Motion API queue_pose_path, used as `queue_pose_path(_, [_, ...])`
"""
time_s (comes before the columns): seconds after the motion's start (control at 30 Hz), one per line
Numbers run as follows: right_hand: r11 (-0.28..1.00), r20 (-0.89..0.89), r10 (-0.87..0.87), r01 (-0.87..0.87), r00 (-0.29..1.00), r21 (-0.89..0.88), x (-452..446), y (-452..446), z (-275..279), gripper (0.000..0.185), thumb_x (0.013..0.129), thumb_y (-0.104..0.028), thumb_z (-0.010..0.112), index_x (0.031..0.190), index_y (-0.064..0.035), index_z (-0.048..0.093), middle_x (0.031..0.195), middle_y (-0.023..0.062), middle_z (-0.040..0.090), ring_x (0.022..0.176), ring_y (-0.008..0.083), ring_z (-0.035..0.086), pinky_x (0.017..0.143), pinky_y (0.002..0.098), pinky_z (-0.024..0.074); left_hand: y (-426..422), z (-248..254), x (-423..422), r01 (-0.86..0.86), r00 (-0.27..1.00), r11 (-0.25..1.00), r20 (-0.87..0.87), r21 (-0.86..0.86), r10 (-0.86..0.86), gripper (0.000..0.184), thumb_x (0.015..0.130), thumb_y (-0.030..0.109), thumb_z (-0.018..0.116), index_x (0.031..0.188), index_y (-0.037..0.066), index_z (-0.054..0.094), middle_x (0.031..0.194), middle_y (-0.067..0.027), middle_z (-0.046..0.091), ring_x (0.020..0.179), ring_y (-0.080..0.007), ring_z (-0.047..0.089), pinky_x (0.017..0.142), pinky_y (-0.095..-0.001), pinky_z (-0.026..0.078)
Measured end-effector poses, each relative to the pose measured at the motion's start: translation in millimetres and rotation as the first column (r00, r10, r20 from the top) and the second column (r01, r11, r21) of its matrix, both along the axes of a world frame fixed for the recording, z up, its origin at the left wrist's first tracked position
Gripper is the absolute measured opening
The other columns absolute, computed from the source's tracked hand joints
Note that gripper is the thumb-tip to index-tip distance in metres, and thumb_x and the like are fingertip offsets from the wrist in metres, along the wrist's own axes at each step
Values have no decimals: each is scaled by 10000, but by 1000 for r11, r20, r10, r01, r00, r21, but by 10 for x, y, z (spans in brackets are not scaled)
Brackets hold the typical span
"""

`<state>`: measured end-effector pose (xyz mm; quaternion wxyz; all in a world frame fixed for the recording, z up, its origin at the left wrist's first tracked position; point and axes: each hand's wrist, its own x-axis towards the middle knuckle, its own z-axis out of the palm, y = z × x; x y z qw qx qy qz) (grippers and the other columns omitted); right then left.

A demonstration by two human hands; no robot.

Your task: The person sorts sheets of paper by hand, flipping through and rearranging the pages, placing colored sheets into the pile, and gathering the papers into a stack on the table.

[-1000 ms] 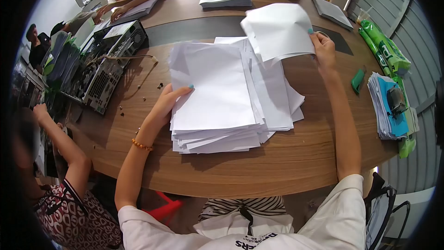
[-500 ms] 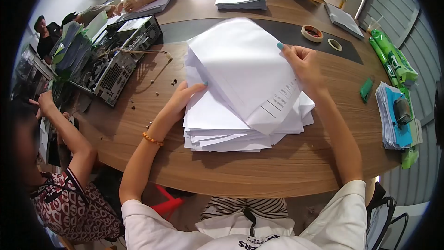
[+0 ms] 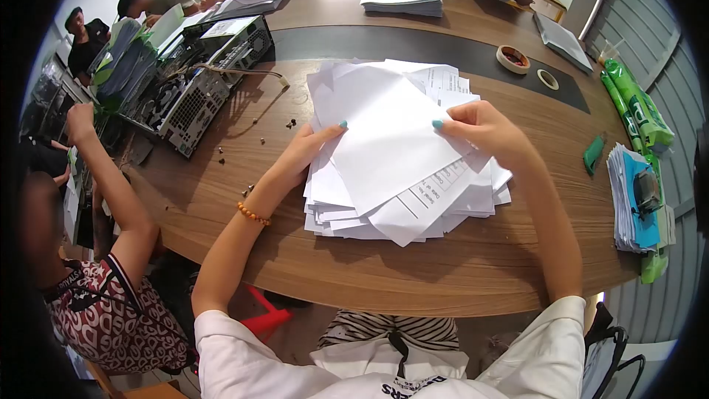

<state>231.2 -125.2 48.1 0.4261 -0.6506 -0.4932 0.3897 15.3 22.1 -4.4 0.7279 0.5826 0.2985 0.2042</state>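
A loose pile of white paper [image 3: 347,225] lies on the wooden table in front of me. Above it, several sheets of paper [image 3: 395,133] are held at both sides, fanned at different angles. My left hand [image 3: 310,149] grips their left edge, thumb on top and fingers hidden beneath. On the right edge, my right hand [image 3: 487,131] pinches the sheets with its thumb on top and fingers curled under. Printed text, including "Serial No.", shows on a lower sheet [image 3: 428,196] that sticks out toward me.
An opened computer case [image 3: 196,114] stands at the left, with small screws [image 3: 262,140] near it. Tape rolls [image 3: 513,59] lie at the back right. Green packages [image 3: 639,107] and a paper stack [image 3: 620,199] line the right edge. Another person's arm [image 3: 122,185] is at the left.
The raised sheets have come down flatter over the pile, and my right hand has moved lower. My left thumb now rests on the top sheet. The view has shifted slightly.
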Motion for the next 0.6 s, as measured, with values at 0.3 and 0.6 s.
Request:
queue_pose_path(0.3, [979, 55, 175, -168, 983, -117, 171, -4, -86, 284, 626, -213, 675, 718, 47, 608, 570, 83, 561, 440, 80, 481, 356, 171, 299, -12, 12, 7, -7, 1000, 1000, -2, 6, 7, 347, 810, 209, 469, 1050, -33, 407, 969, -109, 512, 825, -143, 531, 686, -252, 449])
queue_pose_path(0.6, [953, 162, 202, -156, 966, -262, 502, -180, 85, 229, 675, -164, 645, 700, 55, 585, 621, 38, 565, 500, 34, 496, 432, 171, 381, -12, -6, 17, -77, 996, 997, -43, 6, 77, 326, 788, 245, 508, 974, -16, 449, 858, -83, 545, 722, -111, 549, 603, -220, 461])
